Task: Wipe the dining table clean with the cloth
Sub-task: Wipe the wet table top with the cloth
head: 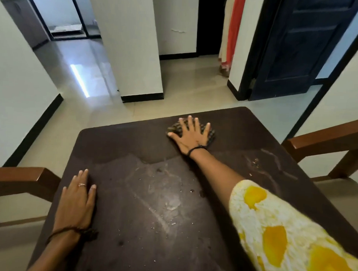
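Left hand (76,200) flat on dusty dining table (121,145), right hand (189,135) spread flat atop cloth (211,134), wooden chairs (324,140) flanking.

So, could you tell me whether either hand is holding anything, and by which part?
Nothing is gripped. The right hand presses flat, fingers spread, on top of the cloth; the left hand rests flat on the table.

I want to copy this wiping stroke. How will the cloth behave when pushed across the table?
The cloth looks soft and floppy, flattened under the right hand, so it probably bunches without spread fingers. The wet-looking table likely lets it glide. It seems light, probably needing steady downward pressure.
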{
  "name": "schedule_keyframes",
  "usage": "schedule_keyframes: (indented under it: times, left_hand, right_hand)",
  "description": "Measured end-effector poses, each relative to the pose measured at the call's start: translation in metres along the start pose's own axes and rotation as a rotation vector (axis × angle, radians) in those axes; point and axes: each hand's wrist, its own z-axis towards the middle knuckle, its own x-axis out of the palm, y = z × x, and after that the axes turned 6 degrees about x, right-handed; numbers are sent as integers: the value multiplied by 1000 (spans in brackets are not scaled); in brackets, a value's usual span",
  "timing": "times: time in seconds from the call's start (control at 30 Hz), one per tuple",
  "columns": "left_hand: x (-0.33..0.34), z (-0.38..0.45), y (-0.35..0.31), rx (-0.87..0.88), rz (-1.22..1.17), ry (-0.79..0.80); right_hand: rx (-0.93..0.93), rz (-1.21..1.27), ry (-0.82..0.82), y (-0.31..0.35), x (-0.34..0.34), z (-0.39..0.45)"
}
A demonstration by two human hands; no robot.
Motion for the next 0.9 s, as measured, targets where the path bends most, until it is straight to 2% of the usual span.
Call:
schedule_keyframes:
  times: [0.17,0.23,0.3,0.37,0.5,0.57,0.63,0.7,0.9]
  left_hand:
    - [6,0,8,-28,-25,-51]
    - [5,-1,11,-93,-20,-116]
    - [4,-2,13,-184,-4,-154]
    - [4,-2,14,-227,43,-126]
    - [7,1,11,-306,144,-41]
    - [9,1,9,-328,159,-16]
    - [9,1,8,-314,157,-18]
    - [8,1,6,-301,148,-26]
    - [3,0,9,-311,28,-39]
  right_hand:
    - [-294,13,48,106,24,-39]
    - [-393,15,58,114,27,-46]
    - [-386,10,37,99,23,-37]
    - [-255,-3,-3,64,16,-15]
    - [144,-16,-76,-26,-4,29]
    - [334,2,-70,-41,-9,41]
    - [418,-1,-69,-22,-6,46]
    - [334,-4,-69,20,2,47]
    - [-95,22,-15,188,39,22]
